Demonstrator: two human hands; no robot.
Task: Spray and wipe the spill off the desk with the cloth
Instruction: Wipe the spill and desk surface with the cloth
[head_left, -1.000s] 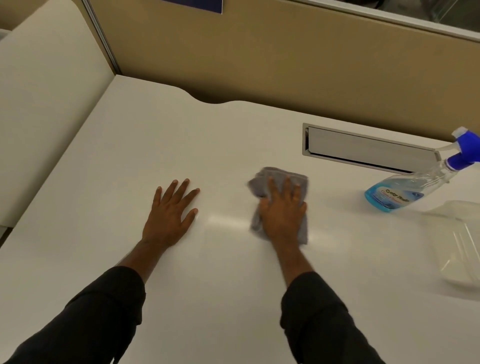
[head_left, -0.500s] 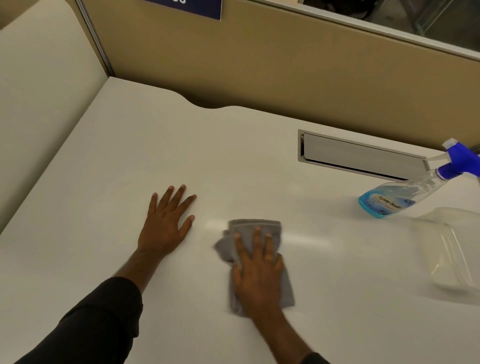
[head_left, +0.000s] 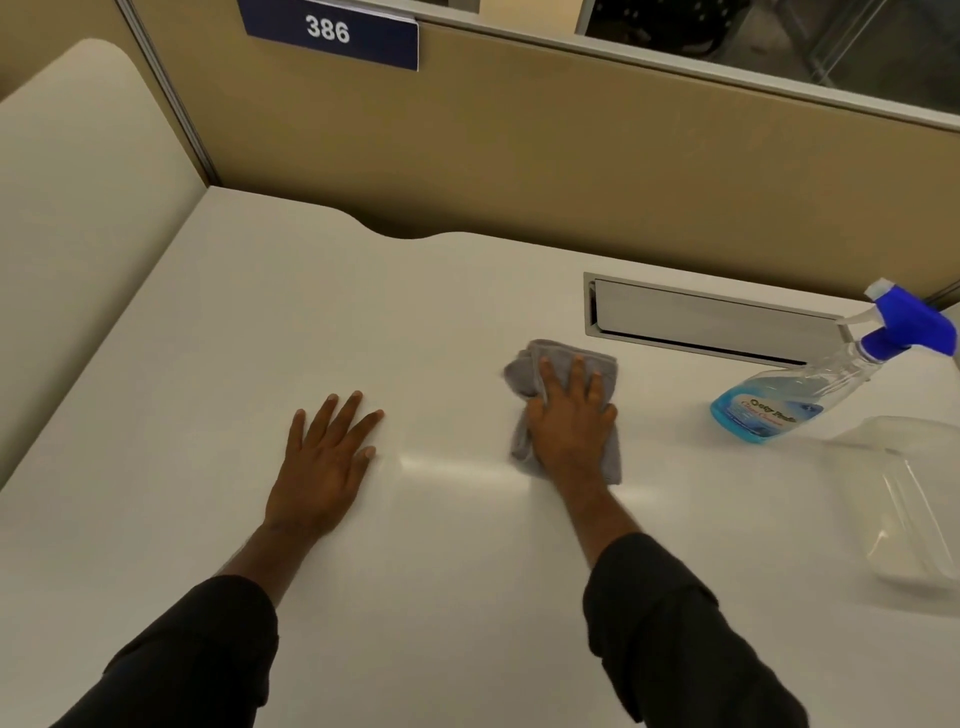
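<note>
A grey cloth (head_left: 524, 366) lies crumpled on the white desk (head_left: 260, 322), right of centre. My right hand (head_left: 569, 423) presses flat on top of it, fingers spread and pointing away from me. My left hand (head_left: 324, 465) rests palm down on the bare desk to the left, fingers apart, holding nothing. A clear spray bottle (head_left: 795, 397) with blue liquid and a blue trigger head stands at the right, apart from both hands. A faint shiny streak shows on the desk between my hands; I cannot make out a distinct spill.
A recessed metal cable flap (head_left: 701, 322) sits in the desk behind the cloth. A clear plastic container (head_left: 904, 509) lies at the right edge. A tan partition (head_left: 519, 150) with a blue "386" sign (head_left: 332, 34) walls the back; a cream panel (head_left: 78, 197) closes the left.
My right hand has pushed the cloth away from me and to the right, back from its nearer position half a second ago. My left hand has stayed planted.
</note>
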